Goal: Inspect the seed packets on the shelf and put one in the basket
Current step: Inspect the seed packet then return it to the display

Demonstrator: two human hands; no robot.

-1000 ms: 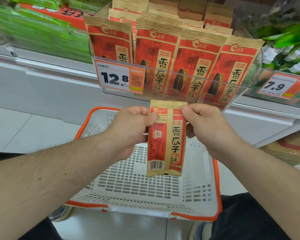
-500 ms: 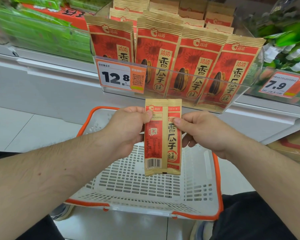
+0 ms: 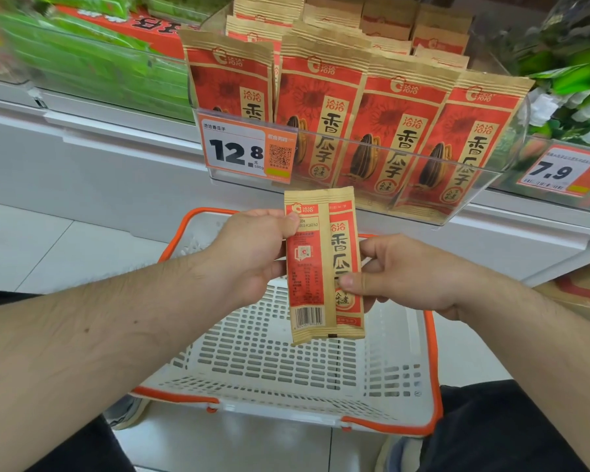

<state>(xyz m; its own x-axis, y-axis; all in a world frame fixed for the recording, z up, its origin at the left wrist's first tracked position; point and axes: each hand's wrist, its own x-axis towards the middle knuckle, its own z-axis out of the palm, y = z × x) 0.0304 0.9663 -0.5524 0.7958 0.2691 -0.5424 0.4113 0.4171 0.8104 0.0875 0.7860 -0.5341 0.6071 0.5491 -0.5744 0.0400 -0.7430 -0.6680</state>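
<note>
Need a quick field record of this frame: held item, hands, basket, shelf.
held item: seed packet, upright, back side with barcode facing the camera
left hand: left hand pinches the packet's upper left edge
right hand: right hand pinches its right edge, lower down
basket: white basket with orange rim, below the packet, nothing visible inside
shelf: matching packets stand behind a clear bin front
price tag: price tag reads 12.8

I see the left hand [image 3: 252, 253] and right hand [image 3: 406, 270] pinching one seed packet [image 3: 322, 267]. It hangs upright above the basket [image 3: 433, 369], below the shelf [image 3: 355, 195].
</note>
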